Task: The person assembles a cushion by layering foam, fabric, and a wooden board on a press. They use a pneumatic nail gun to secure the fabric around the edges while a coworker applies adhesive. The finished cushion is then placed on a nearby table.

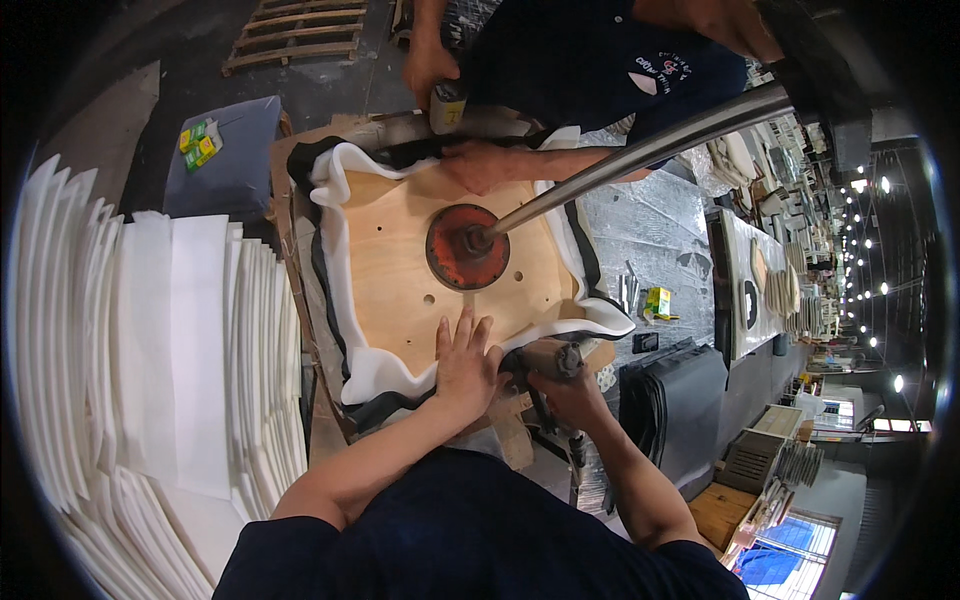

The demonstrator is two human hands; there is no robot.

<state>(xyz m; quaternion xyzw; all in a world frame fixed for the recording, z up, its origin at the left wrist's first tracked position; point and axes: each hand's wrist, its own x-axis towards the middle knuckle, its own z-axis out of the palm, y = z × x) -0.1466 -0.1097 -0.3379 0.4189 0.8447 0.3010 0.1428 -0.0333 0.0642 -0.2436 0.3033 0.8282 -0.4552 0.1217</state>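
Note:
A plywood seat panel [385,240] lies flat, with white foam [350,375] and black fabric [378,408] folded up around its edges. A red round plate [450,268] on a steel shaft [640,145] presses on its middle. My left hand [465,365] lies spread at the panel's near edge, fingers on the wood. In my right hand [575,395] is a staple gun [548,357], its nose by the near right edge; the nose itself is hidden. Across from me a co-worker holds another staple gun [447,107] and rests the other hand [485,166] on the far edge.
Tall stacks of white foam sheets [175,350] stand on the left. To the right are a plastic-covered table [650,240] with a small yellow-green box [657,303], and a pile of black sheets [680,395]. More small boxes [200,145] sit on a grey stack at far left.

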